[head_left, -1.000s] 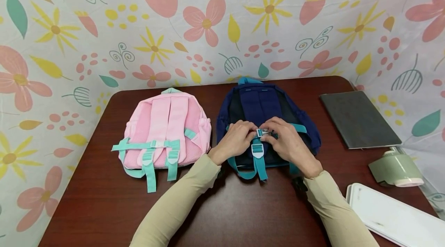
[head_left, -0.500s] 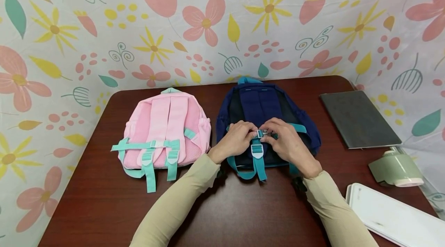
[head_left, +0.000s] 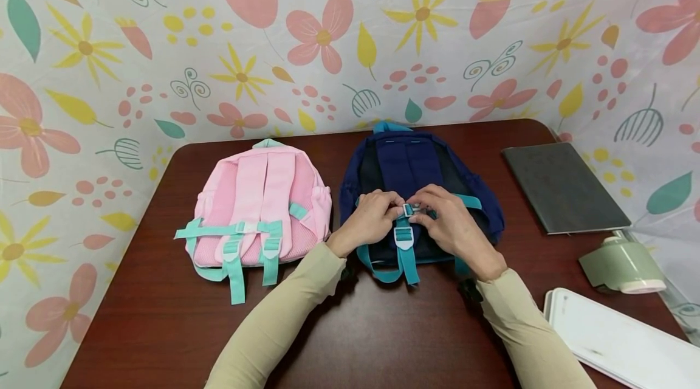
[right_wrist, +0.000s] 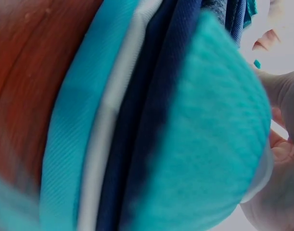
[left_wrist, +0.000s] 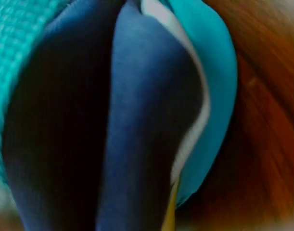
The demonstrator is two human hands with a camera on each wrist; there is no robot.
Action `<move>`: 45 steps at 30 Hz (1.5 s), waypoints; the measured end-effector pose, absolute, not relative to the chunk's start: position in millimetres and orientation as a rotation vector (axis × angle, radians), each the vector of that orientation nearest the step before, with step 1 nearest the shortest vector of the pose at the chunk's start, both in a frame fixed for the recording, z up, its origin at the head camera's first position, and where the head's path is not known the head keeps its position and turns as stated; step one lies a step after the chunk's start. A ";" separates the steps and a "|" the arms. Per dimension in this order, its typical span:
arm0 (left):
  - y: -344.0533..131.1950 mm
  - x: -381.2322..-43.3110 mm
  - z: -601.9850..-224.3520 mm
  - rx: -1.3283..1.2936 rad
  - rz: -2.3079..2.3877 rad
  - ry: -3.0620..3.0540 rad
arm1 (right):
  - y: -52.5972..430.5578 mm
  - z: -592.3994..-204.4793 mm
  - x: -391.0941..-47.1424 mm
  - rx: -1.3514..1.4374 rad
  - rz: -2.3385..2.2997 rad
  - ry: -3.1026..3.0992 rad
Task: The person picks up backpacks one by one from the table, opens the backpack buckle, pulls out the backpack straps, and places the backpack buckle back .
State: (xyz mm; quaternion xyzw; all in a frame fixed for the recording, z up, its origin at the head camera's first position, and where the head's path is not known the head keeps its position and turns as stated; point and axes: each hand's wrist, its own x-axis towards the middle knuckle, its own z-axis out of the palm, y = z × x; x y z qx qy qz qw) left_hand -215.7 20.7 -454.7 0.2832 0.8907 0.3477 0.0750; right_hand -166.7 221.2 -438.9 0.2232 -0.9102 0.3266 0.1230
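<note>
A navy backpack (head_left: 412, 158) with teal straps lies on the table, its shoulder straps facing up. Across its lower part is a small pale buckle (head_left: 408, 210) on teal webbing. The left hand (head_left: 367, 223) pinches the buckle's left end between thumb and fingers. From the other side, the right hand (head_left: 451, 222) pinches its right part; the fingers hide much of it. Below hangs a teal strap (head_left: 408, 264) through a white slider (head_left: 404, 237). In the right wrist view, fingers (right_wrist: 286, 103) show at the right edge behind teal webbing (right_wrist: 209, 134). Blurred navy fabric (left_wrist: 147, 106) fills the left wrist view.
To the left lies a pink backpack (head_left: 257, 194) with mint straps, its own buckle (head_left: 250, 227) joined across the front. A dark grey notebook (head_left: 566, 188), a green cup-like object (head_left: 626, 264) and a white flat case (head_left: 629, 340) are at the right of the brown table (head_left: 147, 310).
Both hands stay at the buckle, with only very slight finger shifts. The buckle's pale prongs show less between the fingers than a second ago. The backpacks keep their places.
</note>
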 end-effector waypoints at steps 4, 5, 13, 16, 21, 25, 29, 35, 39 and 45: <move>21.1 -213.6 -448.6 0.829 1.030 2.658 | 220.2 -441.0 -167.1 0.650 0.957 -2.647; 21.2 -212.3 -446.1 0.832 1.018 2.666 | 219.8 -441.4 -167.1 0.650 0.951 -2.644; 20.8 -201.9 -435.5 0.867 0.957 2.776 | 219.0 -438.0 -165.6 0.591 0.881 -2.714; 20.4 -200.6 -435.5 0.906 0.967 2.806 | 218.9 -435.5 -165.6 0.568 0.865 -2.748; 19.6 -199.4 -435.0 0.911 0.942 2.812 | 219.0 -435.1 -166.1 0.570 0.881 -2.746; 16.4 -201.6 -433.8 0.903 0.936 2.765 | 220.5 -436.7 -166.2 0.583 0.925 -2.715; 14.5 -206.3 -433.9 0.897 0.968 2.710 | 221.9 -437.9 -166.6 0.601 0.963 -2.680; 17.1 -212.5 -444.4 0.894 1.038 2.677 | 222.3 -436.7 -166.7 0.637 0.980 -2.638; 18.8 -214.4 -450.2 0.917 1.040 2.671 | 222.3 -435.4 -166.9 0.631 0.991 -2.647; 17.8 -208.3 -440.2 0.905 0.989 2.696 | 221.1 -435.5 -168.0 0.620 0.979 -2.698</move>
